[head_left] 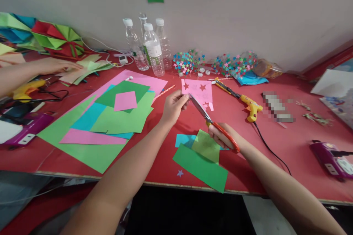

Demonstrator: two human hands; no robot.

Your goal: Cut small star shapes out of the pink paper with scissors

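Observation:
My right hand (220, 135) grips a pair of scissors (202, 110) with red handles, the blades pointing up and left. At the blade tips, my left hand (175, 106) is closed in a pinch; whatever lies between its fingers is too small to make out. Just beyond the blades is a pink sheet (193, 87) with star-shaped cutouts. Below my hands lie a dark green paper strip (202, 168), a lighter green piece (206, 146) and a blue piece (184, 140). A small loose star (180, 173) rests near the table's front edge.
Coloured paper sheets (129, 123) overlap at the left. Several plastic bottles (154, 53) stand by the wall, beside star-covered decorations (183, 64). A yellow glue gun (250, 108) with a cord and a purple power strip (331, 159) are at the right. Another person's hand (62, 65) touches papers at the far left.

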